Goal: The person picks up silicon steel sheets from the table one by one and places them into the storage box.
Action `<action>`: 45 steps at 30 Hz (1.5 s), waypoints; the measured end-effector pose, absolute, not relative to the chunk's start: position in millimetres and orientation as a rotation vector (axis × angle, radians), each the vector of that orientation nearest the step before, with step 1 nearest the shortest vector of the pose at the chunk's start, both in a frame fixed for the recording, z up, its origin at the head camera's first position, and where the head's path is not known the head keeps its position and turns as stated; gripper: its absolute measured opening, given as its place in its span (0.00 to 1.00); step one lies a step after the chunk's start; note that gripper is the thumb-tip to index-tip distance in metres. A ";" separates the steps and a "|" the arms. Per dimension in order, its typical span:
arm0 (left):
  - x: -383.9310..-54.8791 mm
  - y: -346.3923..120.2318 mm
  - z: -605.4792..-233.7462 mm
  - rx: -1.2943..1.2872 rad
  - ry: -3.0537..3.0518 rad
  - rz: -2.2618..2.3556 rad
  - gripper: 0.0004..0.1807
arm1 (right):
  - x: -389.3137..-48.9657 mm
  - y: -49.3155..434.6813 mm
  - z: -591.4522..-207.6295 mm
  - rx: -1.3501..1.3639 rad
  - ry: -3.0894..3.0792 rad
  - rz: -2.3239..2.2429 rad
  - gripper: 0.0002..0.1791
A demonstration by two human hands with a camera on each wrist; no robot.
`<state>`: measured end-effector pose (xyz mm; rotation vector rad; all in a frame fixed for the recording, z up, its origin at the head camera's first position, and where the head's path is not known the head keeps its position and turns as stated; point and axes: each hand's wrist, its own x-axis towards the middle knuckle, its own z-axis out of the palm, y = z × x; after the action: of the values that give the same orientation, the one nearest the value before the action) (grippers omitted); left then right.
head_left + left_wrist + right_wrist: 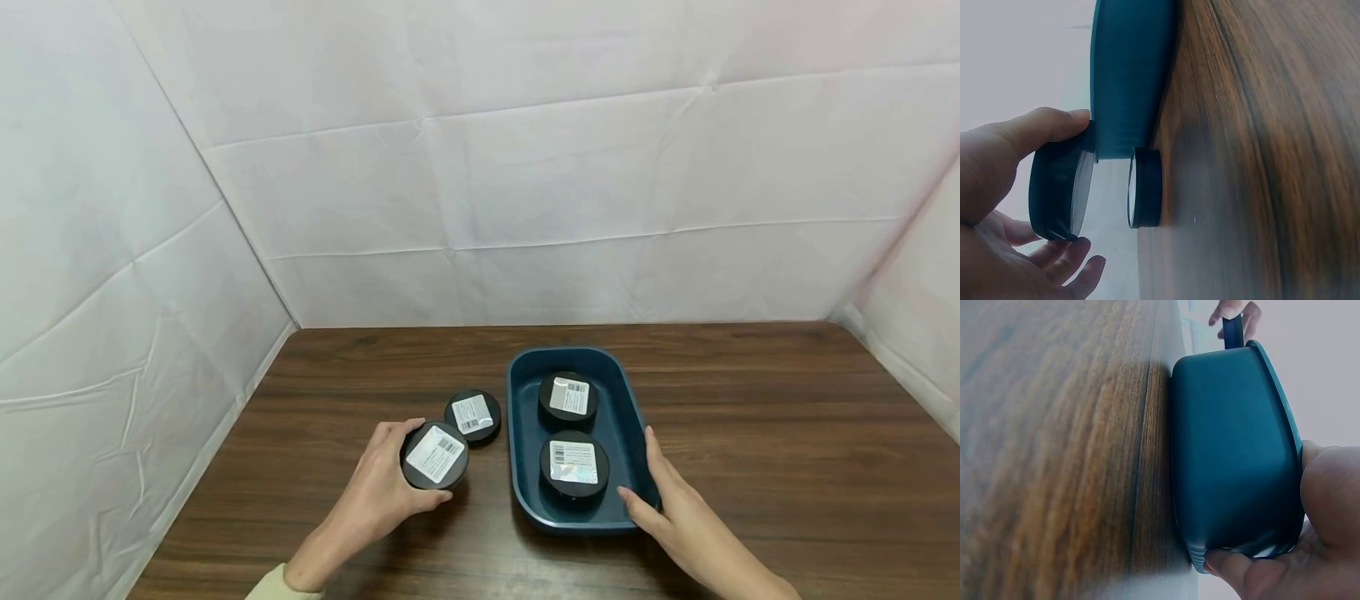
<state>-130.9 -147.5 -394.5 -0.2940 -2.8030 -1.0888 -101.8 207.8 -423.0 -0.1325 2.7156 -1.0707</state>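
Observation:
My left hand (pixel 382 487) grips a round black container (pixel 435 456) with a white barcode label by its sides, thumb on one side and fingers on the other. The left wrist view shows this container (pixel 1057 187) tilted and raised off the table. Just past it, a second labelled black container (pixel 472 415) rests on the wood. My right hand (pixel 678 521) holds the right side of a dark blue tray (pixel 525 408), with the thumb over the rim and fingers against the outer wall (pixel 1235 444). Inside the tray sit a far container (pixel 568 397) and a near container (pixel 574 467), both labelled.
The brown wood-grain table (pixel 780 433) stretches to both sides of the tray. White sheeting (pixel 540 175) hangs behind its far edge, with further white sheets at left (pixel 90 292) and right (pixel 915 308).

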 end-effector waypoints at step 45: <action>-130.4 -112.0 -380.3 -0.284 -2.796 -1.157 0.51 | -99.1 207.4 -421.3 -0.139 2.723 -1.069 0.53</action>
<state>-130.4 -112.0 -380.3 -0.2843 -2.7959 -1.1573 -99.1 207.4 -421.3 -0.1386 2.7226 -1.0689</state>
